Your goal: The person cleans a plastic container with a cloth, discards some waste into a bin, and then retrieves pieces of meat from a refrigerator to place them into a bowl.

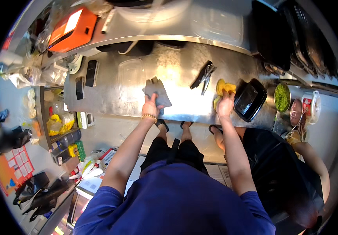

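Note:
My left hand [150, 105], with a beaded bracelet at the wrist, holds a grey, flat, cloth-like piece [158, 91] over the steel worktop [104, 100]. A crumpled yellow cloth [225, 87] is pinched in the fingers of my right hand [225, 105]. Just right of that hand stands a black plastic container [250, 100], tilted in view. Between my hands, farther back, lies a black-and-silver plier-like hand tool [204, 77] with its handles spread. A transparent plastic lid or tray [130, 73] rests on the steel beyond my left hand.
Two phones [91, 73] lie at the worktop's left. Above the back edge runs a shelf [169, 38] with an orange device [73, 29] and stacked black containers [270, 35]. A bowl of chopped greens [282, 97] stands at right. Another person in black [277, 173] is close on my right.

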`<state>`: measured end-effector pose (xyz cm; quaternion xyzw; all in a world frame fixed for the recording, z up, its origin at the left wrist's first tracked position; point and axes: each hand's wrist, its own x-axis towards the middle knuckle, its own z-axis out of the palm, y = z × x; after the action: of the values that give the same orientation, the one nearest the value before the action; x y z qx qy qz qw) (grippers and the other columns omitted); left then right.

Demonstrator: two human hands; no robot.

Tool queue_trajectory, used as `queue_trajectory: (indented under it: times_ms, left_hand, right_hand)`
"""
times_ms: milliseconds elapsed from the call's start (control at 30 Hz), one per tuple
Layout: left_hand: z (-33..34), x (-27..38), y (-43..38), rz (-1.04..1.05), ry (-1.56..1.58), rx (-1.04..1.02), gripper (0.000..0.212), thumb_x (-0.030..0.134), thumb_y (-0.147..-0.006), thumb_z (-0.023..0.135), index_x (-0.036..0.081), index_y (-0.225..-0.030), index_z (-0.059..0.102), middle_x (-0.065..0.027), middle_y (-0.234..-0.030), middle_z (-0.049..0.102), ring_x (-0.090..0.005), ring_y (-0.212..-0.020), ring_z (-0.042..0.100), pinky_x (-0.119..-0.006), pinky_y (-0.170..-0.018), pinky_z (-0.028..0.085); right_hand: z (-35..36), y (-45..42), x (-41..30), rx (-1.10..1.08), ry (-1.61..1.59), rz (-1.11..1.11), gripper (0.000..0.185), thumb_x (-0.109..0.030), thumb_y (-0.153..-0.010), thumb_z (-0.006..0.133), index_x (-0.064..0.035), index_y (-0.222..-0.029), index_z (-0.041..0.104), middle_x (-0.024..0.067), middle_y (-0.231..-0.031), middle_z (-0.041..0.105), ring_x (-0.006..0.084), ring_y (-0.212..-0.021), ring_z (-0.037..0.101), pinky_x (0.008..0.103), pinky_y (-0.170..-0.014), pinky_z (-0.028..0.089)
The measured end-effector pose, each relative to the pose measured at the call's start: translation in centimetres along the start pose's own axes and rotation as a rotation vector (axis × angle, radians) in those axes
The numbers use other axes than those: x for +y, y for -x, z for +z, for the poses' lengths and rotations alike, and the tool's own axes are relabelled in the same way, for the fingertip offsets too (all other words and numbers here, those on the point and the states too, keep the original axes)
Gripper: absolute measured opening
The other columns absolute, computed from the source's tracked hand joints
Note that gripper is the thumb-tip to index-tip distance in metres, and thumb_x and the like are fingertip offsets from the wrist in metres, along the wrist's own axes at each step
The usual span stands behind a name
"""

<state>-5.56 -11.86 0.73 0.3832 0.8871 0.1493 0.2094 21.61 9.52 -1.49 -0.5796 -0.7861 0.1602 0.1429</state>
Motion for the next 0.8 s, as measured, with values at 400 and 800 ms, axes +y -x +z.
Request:
queue_trajectory:
  times_ms: [400,800]
  left_hand:
    - [-2.8,-3.3,2.3,0.342,0.328,-0.159,0.066,0.0,-0.086,0.063,0.018,-0.148,0.045,-0.0197,-0.131,0.051,-0.0406,-0.102,0.063,-0.043,-0.089,0.054]
    - [-4.8,-22.1,20.7,-0.605,0.65,-0.032,0.027,0.01,-0.095,0.061,0.004,-0.121,0.065,-0.0071,-0.089,0.07,-0.0136,-0.077,0.068,-0.029,-0.065,0.057]
  right_hand:
    - [0.1,-9.2,-7.8,0.106,0.019,-0.177,0.033,-0.015,-0.084,0.069,0.0003,-0.112,0.065,0.0231,-0.107,0.066,0.038,-0.097,0.065,0.0441,-0.087,0.053]
    - [8.6,-20.6,-12.7,-0.026,-1.185,0.564,0.02,-0.027,-0.097,0.058,-0.0091,-0.089,0.059,0.0069,-0.064,0.059,0.0174,-0.05,0.056,0.0289,-0.039,0.04]
